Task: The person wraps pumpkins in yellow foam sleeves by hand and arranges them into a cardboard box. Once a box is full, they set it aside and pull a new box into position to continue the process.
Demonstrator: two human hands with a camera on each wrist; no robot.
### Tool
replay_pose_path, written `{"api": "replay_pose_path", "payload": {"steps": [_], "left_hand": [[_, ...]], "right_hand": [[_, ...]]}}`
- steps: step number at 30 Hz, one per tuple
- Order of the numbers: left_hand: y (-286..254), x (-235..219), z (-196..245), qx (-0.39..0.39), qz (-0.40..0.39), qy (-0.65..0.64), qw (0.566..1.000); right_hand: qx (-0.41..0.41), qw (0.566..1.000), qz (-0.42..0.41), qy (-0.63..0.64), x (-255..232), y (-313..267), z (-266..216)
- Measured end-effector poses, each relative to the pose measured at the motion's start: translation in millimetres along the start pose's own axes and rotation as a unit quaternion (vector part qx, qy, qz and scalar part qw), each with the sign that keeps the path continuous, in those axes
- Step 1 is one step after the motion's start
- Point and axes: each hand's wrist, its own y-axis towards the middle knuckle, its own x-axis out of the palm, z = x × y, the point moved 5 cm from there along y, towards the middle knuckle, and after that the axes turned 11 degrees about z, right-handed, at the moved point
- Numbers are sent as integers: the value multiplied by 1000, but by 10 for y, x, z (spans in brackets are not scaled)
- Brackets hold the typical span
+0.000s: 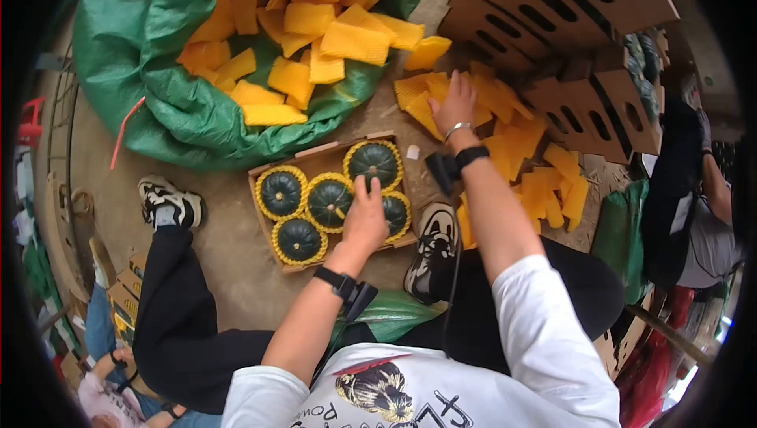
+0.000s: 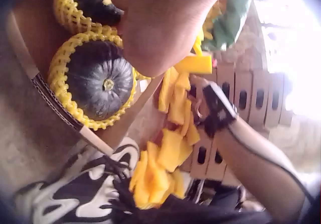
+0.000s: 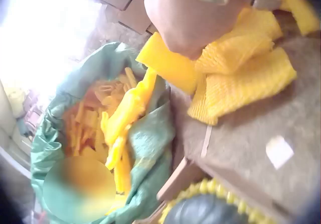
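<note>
Squashes [image 1: 300, 240] dark green, ribbed, round, in yellow netting [image 2: 61, 86]

The left hand [image 1: 366, 225] is over boxed squashes [image 1: 281, 193], the right hand [image 1: 456, 106] on yellow nets [image 1: 516, 143].

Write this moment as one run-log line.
Left hand: over dark-green squashes | Right hand: spread at loose yellow netting | Box: on floor, five squashes, all netted

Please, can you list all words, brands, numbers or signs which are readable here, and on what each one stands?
"POW", as it seems, with the rest unclear: on the white shirt.
Larger stylised letters, same shirt: not surely readable.
Stacked boxes and open carton: no readable text.
</note>
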Motion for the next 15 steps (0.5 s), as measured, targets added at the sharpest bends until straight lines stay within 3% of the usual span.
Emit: {"api": "replay_pose_path", "payload": {"steps": [1,2,3,5,7,9,10,11,12,13,14,15], "left_hand": [[21,-87,69,3,3,-1,1000],[15,-75,23,-3,-20,4,1000],[44,-87,-28,-5,-39,11,999],[85,-306,-186,29,-21,-99,994],[166,-599,-542,-142,-43,-235,961],[67,-747,-1024,-212,95,-379,896],[-59,-892,-872,-184,84,-359,911],[-174,-1122,-607,-155,76,-338,925],[-348,-1249,-341,-142,33,-403,903],[-522,-1292,-208,-124,-56,-447,884],[-620,-1338,-166,-29,-61,-414,908],[-735,-1387,-103,64,-66,-376,922]], "right_hand": [[-1,1000,-12,6,56,3,60],[29,976,-212,-34,282,-23,152],[54,913,-399,-74,442,-97,198],[47,925,-368,-86,126,-10,83],[36,939,-327,-100,-297,140,-127],[26,955,-288,-61,-716,101,-371],[28,948,-317,29,-803,-3,-570],[54,906,-404,111,-1145,-68,-1047],[-1,894,-349,279,-1199,-349,-1294],[-86,842,-357,396,-1340,-653,-1591],[-90,780,-462,411,-1569,-861,-1863],[-72,763,-518,380,-1700,-994,-1989]]}}
